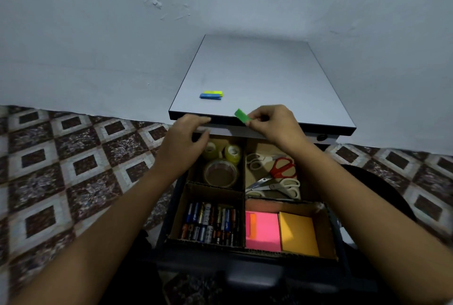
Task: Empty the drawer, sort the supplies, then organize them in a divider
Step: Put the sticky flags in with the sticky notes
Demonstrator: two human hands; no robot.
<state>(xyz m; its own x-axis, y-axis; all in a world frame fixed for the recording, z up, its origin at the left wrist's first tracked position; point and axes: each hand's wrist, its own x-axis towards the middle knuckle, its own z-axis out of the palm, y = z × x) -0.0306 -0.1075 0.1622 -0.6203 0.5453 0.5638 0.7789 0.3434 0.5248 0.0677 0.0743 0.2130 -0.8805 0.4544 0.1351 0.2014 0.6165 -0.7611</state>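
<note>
Cabinet top (257,72) carries blue and yellow flag strips (211,95) near its front edge. Below it, the open drawer (245,271) holds a cardboard divider (213,186): tape rolls (220,173) back left, scissors (282,168) back right, batteries (210,224) front left, pink sticky pad (266,228) and orange sticky pad (297,236) front right. Left hand (186,143) hovers loose-fingered above the tape, holding nothing. Right hand (272,123) pinches a green flag strip (242,116) over the cabinet's front edge.

The right hand (274,123) pinches a green sticky strip (242,117) over the cabinet top's (257,72) front edge; the left hand (188,138) hovers open beside it.
</note>
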